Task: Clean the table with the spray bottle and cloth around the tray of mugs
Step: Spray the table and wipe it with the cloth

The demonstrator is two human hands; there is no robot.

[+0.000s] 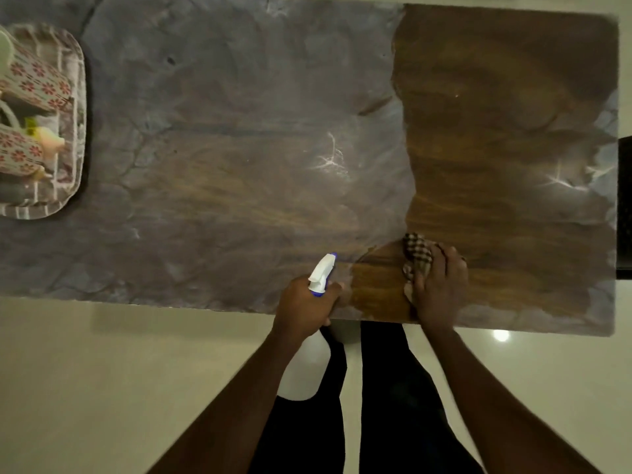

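The right hand [439, 289] pressed flat on the checked cloth [418, 256] near the table's [239, 97] front edge, toward its right end. The left hand [307, 302] was closed around the spray bottle [321, 273] at that edge. The tray of mugs [73, 131] sat at the left end. Overlapping strokes leftward would likely clear the grey film, stopping short of the tray.

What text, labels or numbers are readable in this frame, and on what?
None readable.
Spray bottle in the left hand: plain white body and nozzle, no label showing.
Mugs on the tray: red flower pattern only, no words.
Checked cloth under the right hand: pattern only.
Table: wood grain and cloudy film, no marks.
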